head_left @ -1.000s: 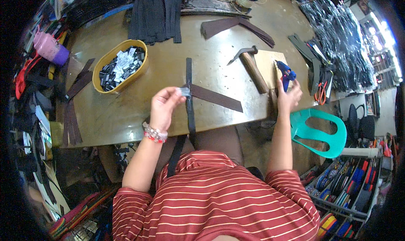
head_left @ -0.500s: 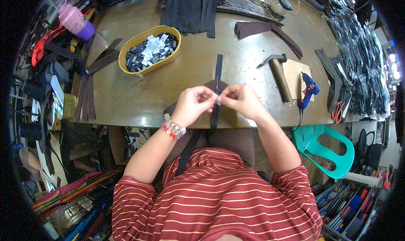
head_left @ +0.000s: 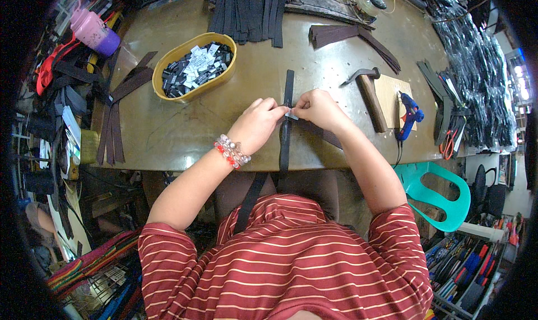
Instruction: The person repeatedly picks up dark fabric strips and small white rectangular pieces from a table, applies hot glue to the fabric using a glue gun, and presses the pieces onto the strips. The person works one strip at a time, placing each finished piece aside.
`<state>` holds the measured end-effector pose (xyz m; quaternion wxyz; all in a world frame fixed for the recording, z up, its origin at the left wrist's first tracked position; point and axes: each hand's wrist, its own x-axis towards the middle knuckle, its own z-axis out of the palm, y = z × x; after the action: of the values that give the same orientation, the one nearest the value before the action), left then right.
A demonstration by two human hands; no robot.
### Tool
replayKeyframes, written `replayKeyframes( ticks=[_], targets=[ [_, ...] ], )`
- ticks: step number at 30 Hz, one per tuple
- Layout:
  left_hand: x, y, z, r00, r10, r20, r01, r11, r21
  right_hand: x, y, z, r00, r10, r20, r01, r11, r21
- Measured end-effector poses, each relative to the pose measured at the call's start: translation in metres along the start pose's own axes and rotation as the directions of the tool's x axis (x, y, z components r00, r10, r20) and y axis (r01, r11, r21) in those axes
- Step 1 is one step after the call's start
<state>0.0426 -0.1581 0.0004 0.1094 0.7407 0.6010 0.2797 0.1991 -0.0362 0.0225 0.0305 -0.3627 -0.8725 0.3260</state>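
Observation:
My left hand [head_left: 256, 123], with beaded bracelets at the wrist, has its fingers closed at the edge of a black strap [head_left: 284, 149] that runs toward me over the table edge. Between my hands shows a small white label [head_left: 292, 116] lying across the strap. My right hand [head_left: 318, 108] pinches the label's far end between thumb and finger. Beneath the right hand a dark brown strip [head_left: 320, 133] crosses the black one, partly hidden by my forearm. The left fingertips touch the label and strap; how firmly they grip is hard to see.
A yellow tub [head_left: 159, 89] of black and white labels stands left. To the right are a hammer [head_left: 371, 103], a wooden board [head_left: 389, 90], a blue glue gun [head_left: 408, 117] and orange-handled scissors [head_left: 447, 145]. Black strips [head_left: 246, 12] lie at the back, a green stool [head_left: 457, 208] at right.
Both hands have moved away from me along the black strap, with the label. My left hand has turned knuckles up, and the brown strip now shows at the right of the strap.

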Motion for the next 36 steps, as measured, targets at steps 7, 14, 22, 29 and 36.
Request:
replayKeyframes(
  ticks=[7, 14, 22, 29, 36],
  targets=[
    [0.000, 0.004, 0.000, 1.000, 0.015, 0.018, -0.017, 0.997, 0.074, -0.035, 0.000, 0.017, 0.945, -0.186, -0.271, 0.174, 0.982, -0.066],
    [-0.001, 0.008, -0.008, 1.000, 0.004, -0.031, -0.004, 1.000, -0.020, -0.053, 0.026, 0.040, 0.755, -0.590, -0.287, 0.475, 0.793, -0.381],
    [0.017, 0.005, -0.030, 0.889, 0.338, 0.307, -0.363, 0.932, 0.023, -0.054, 0.025, 0.040, 0.753, -0.589, -0.296, 0.463, 0.792, -0.399],
    [0.036, -0.013, -0.019, 0.932, 0.236, 0.274, -0.152, 0.944, -0.295, -0.052, 0.026, 0.043, 0.736, -0.600, -0.314, 0.472, 0.787, -0.398],
    [0.071, -0.041, -0.007, 0.932, -0.043, 0.361, 0.238, 0.823, -0.516, -0.054, 0.024, 0.038, 0.770, -0.574, -0.278, 0.453, 0.799, -0.395]
  ],
)
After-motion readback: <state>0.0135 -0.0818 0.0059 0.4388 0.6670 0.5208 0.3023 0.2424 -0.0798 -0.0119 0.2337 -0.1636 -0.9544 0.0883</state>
